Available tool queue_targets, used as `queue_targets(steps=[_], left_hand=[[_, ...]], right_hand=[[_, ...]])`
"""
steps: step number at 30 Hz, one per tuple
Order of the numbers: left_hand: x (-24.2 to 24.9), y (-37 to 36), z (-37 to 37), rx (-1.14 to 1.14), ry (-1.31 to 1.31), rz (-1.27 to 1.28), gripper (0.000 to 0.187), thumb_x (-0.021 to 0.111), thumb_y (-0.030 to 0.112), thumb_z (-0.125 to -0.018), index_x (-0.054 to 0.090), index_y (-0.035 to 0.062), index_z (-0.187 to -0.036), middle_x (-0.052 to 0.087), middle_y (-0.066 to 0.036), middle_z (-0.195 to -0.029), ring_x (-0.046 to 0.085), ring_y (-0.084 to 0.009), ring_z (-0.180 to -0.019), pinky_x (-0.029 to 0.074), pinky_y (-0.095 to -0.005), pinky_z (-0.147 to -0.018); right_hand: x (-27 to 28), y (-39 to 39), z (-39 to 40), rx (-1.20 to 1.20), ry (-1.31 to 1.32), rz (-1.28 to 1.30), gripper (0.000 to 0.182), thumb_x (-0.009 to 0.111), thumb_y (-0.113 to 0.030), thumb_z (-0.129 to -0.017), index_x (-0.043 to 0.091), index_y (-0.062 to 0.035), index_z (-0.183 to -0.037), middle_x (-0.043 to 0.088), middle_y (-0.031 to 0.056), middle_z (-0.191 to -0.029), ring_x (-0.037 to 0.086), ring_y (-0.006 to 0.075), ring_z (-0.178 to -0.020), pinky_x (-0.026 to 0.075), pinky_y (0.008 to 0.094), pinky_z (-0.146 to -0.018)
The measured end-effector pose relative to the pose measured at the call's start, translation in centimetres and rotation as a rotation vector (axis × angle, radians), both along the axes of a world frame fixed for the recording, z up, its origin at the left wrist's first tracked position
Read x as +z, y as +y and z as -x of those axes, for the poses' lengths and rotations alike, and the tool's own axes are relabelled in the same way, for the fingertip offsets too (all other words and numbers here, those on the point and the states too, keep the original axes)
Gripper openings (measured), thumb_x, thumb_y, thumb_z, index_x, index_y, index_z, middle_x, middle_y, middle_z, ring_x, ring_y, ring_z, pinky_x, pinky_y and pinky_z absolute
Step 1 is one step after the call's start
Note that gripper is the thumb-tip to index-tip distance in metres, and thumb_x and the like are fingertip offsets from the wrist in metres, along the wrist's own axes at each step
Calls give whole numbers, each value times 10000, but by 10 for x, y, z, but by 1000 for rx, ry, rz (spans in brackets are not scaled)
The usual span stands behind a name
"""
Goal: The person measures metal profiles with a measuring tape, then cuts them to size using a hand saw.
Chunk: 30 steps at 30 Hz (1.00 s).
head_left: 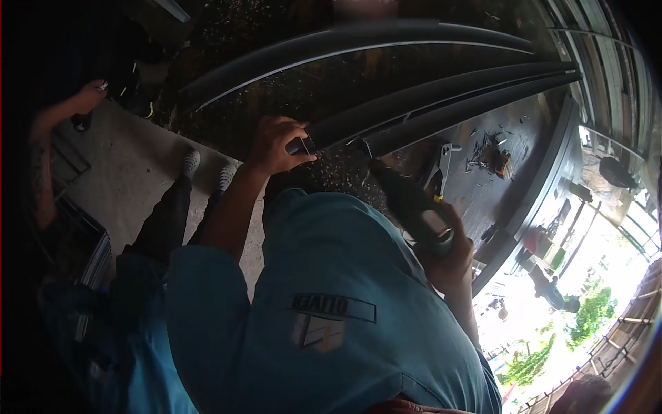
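Observation:
My left hand (pixel 277 146) is closed around the near end of a long dark metal profile (pixel 386 109), fingers over the top and thumb at its open end. My right hand (pixel 449 254) grips the rear of a dark green handheld power tool (pixel 408 200). The tool's narrow front points up and left, close to the near end of a second dark profile (pixel 441 119). Both profiles lie side by side on a dark work table (pixel 476 196) and run off to the upper right. Small bright shavings are scattered between my hands.
Another long profile (pixel 365 40) lies farther back. A clamp-like metal tool (pixel 443 165) rests beside the power tool. Small dark pieces and a yellowish object (pixel 505 165) lie to the right. At left, another person's hand (pixel 89 96) shows near the table edge.

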<state>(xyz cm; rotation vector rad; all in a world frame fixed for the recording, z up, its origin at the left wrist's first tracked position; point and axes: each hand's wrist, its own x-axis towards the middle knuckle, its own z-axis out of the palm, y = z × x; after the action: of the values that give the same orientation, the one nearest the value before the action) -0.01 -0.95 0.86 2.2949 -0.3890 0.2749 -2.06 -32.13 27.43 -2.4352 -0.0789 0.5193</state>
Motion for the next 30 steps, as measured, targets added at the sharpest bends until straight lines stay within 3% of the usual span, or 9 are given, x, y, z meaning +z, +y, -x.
queue_targets(steps=[4,6,10,15,19,24,26,28,30], left_hand=[[10,-7,6,4,100,-2,603,929,280,-506,626,140,-1008,678,-42,-1123,605,-246,-1078,416,-423,-947],[23,-20,18,156,197,20,725,923,263,-529,603,125,-1164,628,-91,-1216,575,-293,-1133,411,-437,-993],[33,-43,57,337,194,-7,812,906,251,-581,547,85,-1290,612,-140,-1225,557,-322,-1168,413,-447,-1018],[4,-84,108,756,238,142,646,838,270,-726,556,52,-1265,592,-159,-1257,545,-344,-1177,417,-438,-1007],[23,-135,121,752,141,68,432,752,250,-835,614,39,-1185,646,-153,-1173,594,-291,-1117,434,-418,-986],[49,-213,69,441,398,356,298,728,218,-855,666,5,-1053,724,-134,-925,711,-245,-807,552,-343,-734],[65,-254,41,15,535,211,345,717,282,-856,666,-6,-1038,710,-199,-951,715,-283,-854,558,-362,-735],[80,-292,9,-296,842,-146,429,713,375,-836,663,-13,-1013,692,-239,-982,701,-337,-889,561,-406,-737],[58,-335,-3,-287,825,-303,463,723,426,-815,667,-5,-976,696,-224,-907,698,-358,-850,561,-418,-717]], right_hand=[[-35,-108,25,-237,-150,-158,686,743,13,-684,498,-35,-1322,690,140,-1017,677,207,-907,531,312,-820],[-49,-152,40,-596,-21,-458,629,736,-12,-683,518,-11,-1273,670,130,-967,666,197,-814,545,297,-751],[-110,-257,72,-758,218,-848,582,717,-51,-690,527,7,-1237,660,137,-997,660,196,-801,555,302,-703],[-216,-319,114,-1027,298,-1325,470,651,-119,-779,527,-13,-1220,640,126,-1004,650,205,-818,576,316,-710],[-242,-331,115,-1050,359,-1523,474,631,-148,-761,533,-15,-1206,630,102,-1002,626,205,-844,558,345,-744],[-255,-346,112,-1114,360,-1470,489,623,-127,-739,533,-9,-1205,632,112,-1013,632,229,-877,555,379,-762],[-250,-349,106,-1066,385,-1440,476,614,-98,-754,534,-9,-1215,638,117,-1011,630,228,-892,552,381,-765],[-233,-352,100,-1115,374,-1070,494,643,-81,-767,520,-16,-1240,615,113,-1070,632,224,-866,551,374,-773],[-254,-377,106,-989,254,-930,594,698,-86,-794,469,-45,-1340,609,123,-1113,641,219,-887,542,368,-783]])
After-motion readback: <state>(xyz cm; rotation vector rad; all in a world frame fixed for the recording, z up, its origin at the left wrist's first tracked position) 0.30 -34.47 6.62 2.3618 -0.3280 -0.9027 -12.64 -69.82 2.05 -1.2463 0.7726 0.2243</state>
